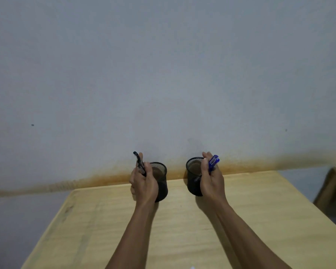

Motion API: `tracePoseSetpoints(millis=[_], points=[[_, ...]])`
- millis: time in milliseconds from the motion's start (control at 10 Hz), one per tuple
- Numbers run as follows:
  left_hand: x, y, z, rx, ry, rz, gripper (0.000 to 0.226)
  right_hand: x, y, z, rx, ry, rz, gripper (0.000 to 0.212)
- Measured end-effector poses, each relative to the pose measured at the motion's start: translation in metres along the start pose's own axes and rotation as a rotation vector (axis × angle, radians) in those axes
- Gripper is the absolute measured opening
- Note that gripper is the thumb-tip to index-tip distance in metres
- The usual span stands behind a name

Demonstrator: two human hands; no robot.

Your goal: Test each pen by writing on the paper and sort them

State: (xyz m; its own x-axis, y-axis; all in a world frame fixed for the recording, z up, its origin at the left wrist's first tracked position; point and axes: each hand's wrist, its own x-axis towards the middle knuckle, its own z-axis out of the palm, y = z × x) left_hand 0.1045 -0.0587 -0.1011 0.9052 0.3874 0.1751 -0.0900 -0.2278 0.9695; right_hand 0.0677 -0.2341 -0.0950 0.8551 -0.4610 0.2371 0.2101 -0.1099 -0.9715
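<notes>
Two black mesh pen cups stand near the far edge of the wooden table (pixel 182 230). My left hand (pixel 143 184) grips black pens (pixel 139 164) just left of the left cup (pixel 161 181), their tops pointing up. My right hand (pixel 211 179) grips blue pens (pixel 213 162) at the right side of the right cup (pixel 193 175). Both cups look empty inside as far as I can see. No paper shows on the table, apart from a tiny white speck at the bottom edge.
A grey wall (pixel 163 74) with a rusty brown stain band rises right behind the table. Part of another wooden piece of furniture (pixel 334 191) stands at the right. The floor lies left of the table.
</notes>
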Motion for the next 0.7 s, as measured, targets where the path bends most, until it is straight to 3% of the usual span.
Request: tracePoseSetpoints(millis=[200,400,500,700], points=[[-0.005,-0.001,-0.002,-0.271,-0.024,-0.031,0.022,-0.001,0.0,0.003,0.007,0.001,-0.013,0.046],[-0.006,-0.004,-0.003,-0.336,0.03,-0.055,0.008,-0.001,0.005,0.002,-0.075,-0.002,-0.026,0.055],[-0.005,0.001,-0.006,-0.361,0.023,-0.052,0.019,-0.004,-0.001,-0.001,-0.115,-0.008,-0.007,0.066],[-0.024,0.034,-0.032,-0.371,0.04,-0.025,0.068,-0.017,-0.026,-0.018,-0.136,0.047,-0.02,0.086]])
